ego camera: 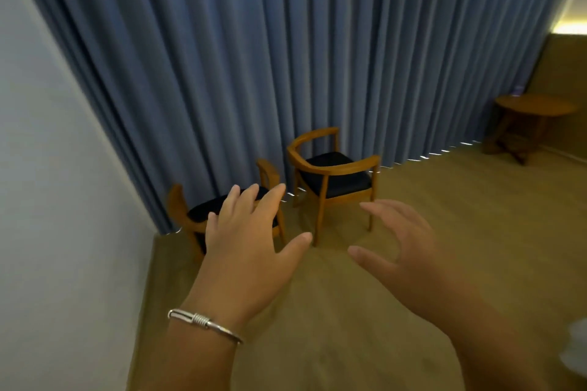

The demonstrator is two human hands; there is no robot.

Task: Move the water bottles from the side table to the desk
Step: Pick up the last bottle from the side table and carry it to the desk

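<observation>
Open wood floor (381,311) btwn chairs (333,174), both hands (251,238) empty, spread.

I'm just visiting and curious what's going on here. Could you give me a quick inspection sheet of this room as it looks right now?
Surface: round wooden side table at far right by the curtain; no desk in view.
Job's things: a small bluish shape at the table's back edge may be a bottle; too blurred to tell.
Clutter: nothing seen on the wooden floor.
Hands: left hand and right hand both open, fingers spread, holding nothing; silver bangle on the left wrist.
Cables: nothing seen.
Surroundings: two wooden armchairs with dark seats, one nearer and one farther; blue curtain; white wall at left.
</observation>
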